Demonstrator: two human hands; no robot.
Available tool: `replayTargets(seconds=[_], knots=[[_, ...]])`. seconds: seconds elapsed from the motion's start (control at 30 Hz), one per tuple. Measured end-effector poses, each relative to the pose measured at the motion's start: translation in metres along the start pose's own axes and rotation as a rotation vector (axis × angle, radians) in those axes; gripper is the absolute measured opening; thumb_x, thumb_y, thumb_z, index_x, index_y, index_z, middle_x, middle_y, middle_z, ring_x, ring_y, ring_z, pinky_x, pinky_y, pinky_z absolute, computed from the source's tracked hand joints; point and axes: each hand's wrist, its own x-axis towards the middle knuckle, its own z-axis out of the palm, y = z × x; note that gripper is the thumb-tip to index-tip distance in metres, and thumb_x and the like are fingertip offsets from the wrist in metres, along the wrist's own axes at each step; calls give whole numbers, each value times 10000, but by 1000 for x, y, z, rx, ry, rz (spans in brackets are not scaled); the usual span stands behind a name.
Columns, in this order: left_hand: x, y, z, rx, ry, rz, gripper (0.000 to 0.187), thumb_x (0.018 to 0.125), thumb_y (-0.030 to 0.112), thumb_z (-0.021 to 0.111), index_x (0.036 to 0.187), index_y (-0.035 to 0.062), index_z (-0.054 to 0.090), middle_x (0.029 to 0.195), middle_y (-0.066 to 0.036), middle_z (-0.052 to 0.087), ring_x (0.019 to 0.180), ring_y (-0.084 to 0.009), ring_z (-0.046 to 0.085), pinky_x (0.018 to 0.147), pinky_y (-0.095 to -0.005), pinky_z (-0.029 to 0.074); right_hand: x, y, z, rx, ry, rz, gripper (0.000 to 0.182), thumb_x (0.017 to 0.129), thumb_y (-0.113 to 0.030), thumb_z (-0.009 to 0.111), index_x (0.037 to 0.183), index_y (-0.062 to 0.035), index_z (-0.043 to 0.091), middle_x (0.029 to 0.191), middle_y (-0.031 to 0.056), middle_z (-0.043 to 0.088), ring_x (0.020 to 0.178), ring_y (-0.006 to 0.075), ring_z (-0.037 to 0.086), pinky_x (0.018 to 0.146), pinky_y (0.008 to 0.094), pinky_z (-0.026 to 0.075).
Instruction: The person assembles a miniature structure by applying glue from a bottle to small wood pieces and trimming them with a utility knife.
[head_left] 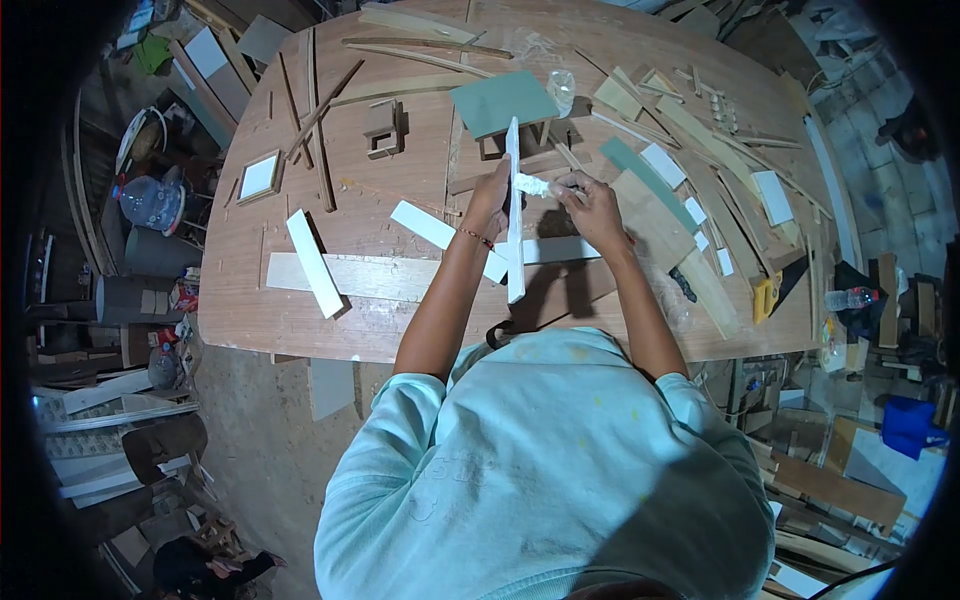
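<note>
My left hand (489, 203) is closed on a narrow white board (515, 225), which stands edge-on to me above the table. My right hand (596, 213) pinches a small, rough white wad (532, 186), perhaps a paint-soaked rag; its tip meets the board's right face. Below the hands, a white strip (424, 224) and a long pale plank (350, 274) lie on the table. Another white-faced strip (314, 263) crosses the plank at the left. Beyond the hands, a green panel (504, 103) rests raised on a wooden support.
The round wooden table (235, 300) carries loose wood strips (325, 110), a small wooden box frame (382, 132) and a clear plastic container (561, 92). At the right lie several planks and a yellow-handled saw (766, 298). Another person (205, 568) is at lower left.
</note>
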Motion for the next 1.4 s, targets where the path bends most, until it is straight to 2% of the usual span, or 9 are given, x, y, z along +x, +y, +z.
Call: replayTargets(seconds=[0.03,0.1,0.23,0.3,0.6,0.93,1.2,1.3,1.4], knots=[[-2,1,4,-3,26,-4,347,819,337,490,757,-4,498,547,-51,459,388,-137,418,349,-259,365,0,3,2,0,-2,-1,124,761,-120,565,808,-6,573,718,54,569,709,100,515,661,248,411],[-7,3,11,-13,76,2,358,811,356,497,739,5,496,537,-51,458,383,-142,419,339,-263,364,0,12,7,42,12,-68,261,735,-236,586,846,-1,582,804,136,603,753,241,578,673,325,427],[0,-1,7,-50,106,47,356,802,365,507,720,19,492,538,-45,458,390,-144,425,337,-264,362,-6,14,6,150,-82,-79,248,735,-235,589,833,-7,589,798,136,599,763,236,571,684,319,423],[6,-3,2,-70,79,9,345,796,362,518,703,32,483,527,-37,445,396,-132,420,334,-254,346,-11,8,1,101,-191,-79,138,756,-127,581,815,-3,576,758,25,562,734,100,506,717,248,399],[24,-10,-10,-232,11,-98,364,771,391,542,679,54,441,489,-8,374,386,-101,357,337,-216,306,-21,-12,-18,246,-553,-105,231,742,-204,594,823,11,575,777,55,576,740,127,520,699,268,416],[7,-5,5,-287,-90,-11,265,799,271,536,782,12,481,585,-63,486,481,-149,487,397,-270,415,3,11,12,159,-86,160,208,741,-164,582,846,13,550,729,100,576,666,159,546,612,276,426],[13,-10,0,-338,-218,-62,268,809,292,517,749,33,481,531,-29,448,424,-124,440,365,-254,390,-7,11,11,407,-162,126,149,731,-104,595,813,0,527,681,53,556,608,97,516,539,224,403],[10,-2,8,-164,24,-90,339,823,350,474,705,32,463,490,-16,382,394,-126,365,355,-249,340,-11,15,-1,405,-218,187,132,731,-93,596,801,-10,520,667,35,546,591,81,505,530,217,396],[16,-3,1,-198,-23,-93,340,826,348,470,702,32,461,492,-17,386,392,-124,367,351,-239,335,-10,16,-10,407,-230,221,132,732,-97,598,796,-12,519,668,31,545,592,80,505,532,219,397]])
